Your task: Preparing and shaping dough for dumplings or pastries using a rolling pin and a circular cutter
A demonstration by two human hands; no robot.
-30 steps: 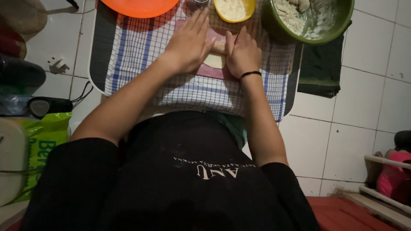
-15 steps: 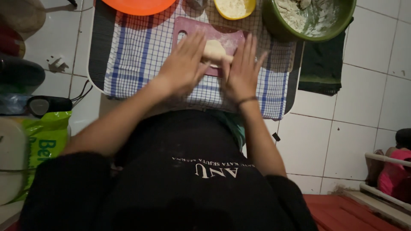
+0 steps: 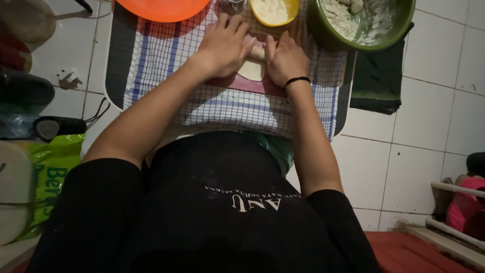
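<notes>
A pale piece of dough [image 3: 251,69] lies on a pink board [image 3: 237,83] that rests on a blue-and-white checked cloth [image 3: 166,55]. My left hand [image 3: 226,44] lies palm-down over the dough's left side, fingers pointing away from me. My right hand [image 3: 286,59], a black band on its wrist, presses on the dough's right side. Both hands cover most of the dough, and only a small strip shows between them.
At the far edge stand an orange plate [image 3: 161,7], a yellow bowl of flour [image 3: 273,10] and a green bowl of floury dough [image 3: 361,24]. A dark cloth [image 3: 376,81] lies right of the tray. A green bag [image 3: 48,172] sits at left. Another person in pink [image 3: 467,207] is at far right.
Half a second ago my hands were drawn back toward me with fingers spread and the dough showing between them. Now they have slid forward over the dough.
</notes>
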